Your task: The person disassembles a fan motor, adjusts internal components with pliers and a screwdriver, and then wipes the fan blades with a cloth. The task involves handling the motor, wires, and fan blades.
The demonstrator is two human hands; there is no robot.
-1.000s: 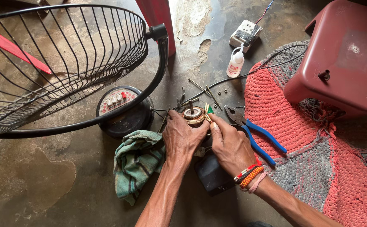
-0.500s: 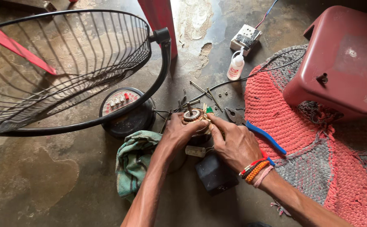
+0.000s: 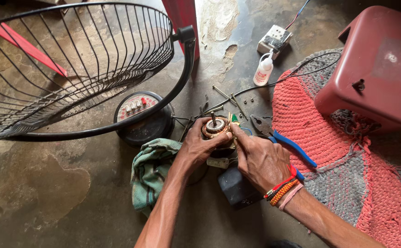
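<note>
From my remote seat I look down through the head camera at two bare hands meeting over a small fan motor (image 3: pixel 216 128) on a stained concrete floor (image 3: pixel 49 197). The motor sits near the middle of the view, its copper windings ringing a short steel shaft that points up. My left hand (image 3: pixel 199 146) wraps the motor's left side, fingers curled closed around the windings. My right hand (image 3: pixel 259 158) comes in from the right with its fingertips pinched at the motor's right edge, by some coloured wires; I cannot tell exactly what they pinch. Beaded and thread bracelets (image 3: pixel 282 189) circle the right wrist. Just below the hands lies a dark plastic housing (image 3: pixel 237 188), and a crumpled green cloth (image 3: pixel 152 167) lies under the left forearm. Left of the motor stands a round black fan base (image 3: pixel 141 119) with a row of push buttons, and a large black wire fan guard (image 3: pixel 72 64) leans above it. Blue-handled pliers (image 3: pixel 283 140) lie just right of the hands, at the edge of a pink and grey woven mat (image 3: pixel 320 133). Long screws (image 3: pixel 228 97) lie scattered above the motor. Farther up stand a small white squeeze bottle (image 3: pixel 264 71) and a white socket box (image 3: pixel 275 39). A dark red plastic stool (image 3: pixel 375 69) rests on the mat at the upper right
</note>
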